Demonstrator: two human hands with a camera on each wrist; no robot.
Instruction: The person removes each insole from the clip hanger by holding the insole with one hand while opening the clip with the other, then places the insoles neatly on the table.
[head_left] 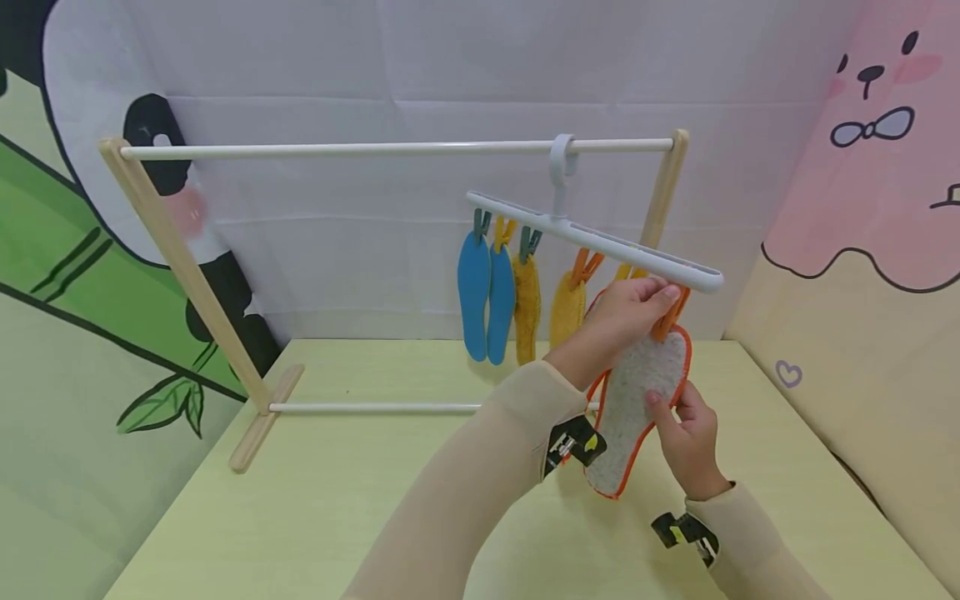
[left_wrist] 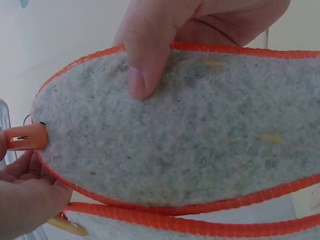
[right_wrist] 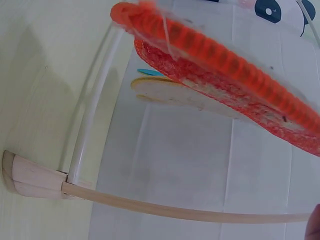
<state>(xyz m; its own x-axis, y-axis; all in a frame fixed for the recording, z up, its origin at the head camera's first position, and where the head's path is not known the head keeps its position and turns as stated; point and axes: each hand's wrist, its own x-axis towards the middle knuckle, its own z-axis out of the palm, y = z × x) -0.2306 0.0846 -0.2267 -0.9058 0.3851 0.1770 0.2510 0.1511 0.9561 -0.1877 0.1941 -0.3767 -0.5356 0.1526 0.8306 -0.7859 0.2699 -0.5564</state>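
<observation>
My left hand point(head_left: 617, 323) pinches an orange clothespin point(head_left: 670, 314) under the low right end of the white hanger point(head_left: 630, 248). The clothespin is at the top edge of a grey felt insole point(head_left: 637, 400) with orange-red edging. In the left wrist view, the pin's tips point(left_wrist: 35, 137) overlap the insole's rounded end. My right hand point(head_left: 692, 437) grips that insole by its right edge, thumb point(left_wrist: 145, 75) flat on the grey face. A second insole with the same edging point(left_wrist: 200, 226) hangs close behind, mostly hidden in the head view by the left hand and wrist.
Two blue insoles point(head_left: 474, 296) and two yellow insoles point(head_left: 567, 308) hang from clothespins along the hanger's left and middle. The tilted hanger hooks over the white top rod point(head_left: 360, 151) of a wooden-legged rack point(head_left: 187, 267). A pale yellow table point(head_left: 360, 500) lies below.
</observation>
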